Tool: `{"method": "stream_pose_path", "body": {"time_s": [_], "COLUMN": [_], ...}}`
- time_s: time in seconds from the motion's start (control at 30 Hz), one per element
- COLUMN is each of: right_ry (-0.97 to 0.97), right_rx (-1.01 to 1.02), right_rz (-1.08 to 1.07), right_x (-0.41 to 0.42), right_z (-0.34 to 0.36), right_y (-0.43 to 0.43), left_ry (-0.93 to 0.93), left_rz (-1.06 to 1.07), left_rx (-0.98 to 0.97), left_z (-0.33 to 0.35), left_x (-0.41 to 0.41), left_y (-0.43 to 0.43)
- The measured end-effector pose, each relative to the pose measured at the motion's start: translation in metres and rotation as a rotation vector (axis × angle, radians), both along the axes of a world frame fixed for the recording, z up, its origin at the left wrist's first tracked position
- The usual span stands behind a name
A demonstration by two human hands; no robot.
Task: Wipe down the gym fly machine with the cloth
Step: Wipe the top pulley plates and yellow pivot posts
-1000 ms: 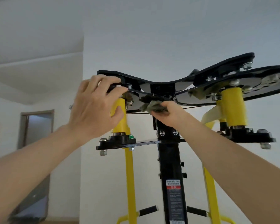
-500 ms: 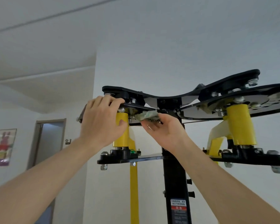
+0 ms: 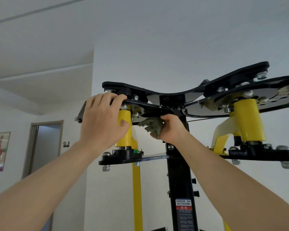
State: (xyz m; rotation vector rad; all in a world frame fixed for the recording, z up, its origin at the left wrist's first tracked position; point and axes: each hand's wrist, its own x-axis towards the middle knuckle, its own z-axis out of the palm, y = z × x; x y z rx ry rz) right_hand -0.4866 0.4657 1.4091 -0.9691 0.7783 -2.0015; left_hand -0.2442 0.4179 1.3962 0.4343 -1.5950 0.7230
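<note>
grey-green cloth (image 3: pixel 153 128) bunched in right hand (image 3: pixel 171 129), fingers closed round it, just under black cam plate (image 3: pixel 154 111) at top of fly machine (image 3: pixel 178 172). left hand (image 3: pixel 102 120) clamped on plate edge. mid-wipe probably; next needs pressing cloth along underside.
</note>
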Motion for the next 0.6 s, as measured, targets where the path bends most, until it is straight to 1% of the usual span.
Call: {"method": "stream_pose_path", "body": {"time_s": [0.1,0.23,0.3,0.4,0.43,0.47,0.5,0.6], "right_ry": [0.099,0.442,0.706,1.295,1.446,1.518,1.527,1.482], "right_rx": [0.069,0.157,0.254,0.428,0.458,0.454,0.418,0.244], "right_rz": [-0.013,-0.248,-0.352,-0.504,-0.527,-0.532,-0.546,-0.657], "right_x": [0.003,-0.004,-0.008,-0.014,-0.014,-0.012,-0.010,-0.005], "right_z": [-0.003,-0.007,-0.009,-0.003,0.000,0.003,0.006,0.014], "right_y": [-0.004,-0.005,0.001,0.016,0.019,0.022,0.024,0.028], "left_ry": [0.012,0.019,0.030,0.050,0.057,0.062,0.066,0.077], "left_rz": [-0.008,-0.017,-0.025,-0.040,-0.040,-0.038,-0.037,-0.040], "left_rx": [-0.027,-0.033,-0.037,-0.048,-0.050,-0.053,-0.056,-0.068], "left_z": [-0.001,0.000,0.000,0.000,0.000,0.000,0.000,-0.001], "left_x": [-0.002,-0.003,-0.004,-0.007,-0.008,-0.009,-0.010,-0.010], "left_y": [-0.003,-0.005,-0.007,-0.008,-0.009,-0.009,-0.009,-0.010]}}
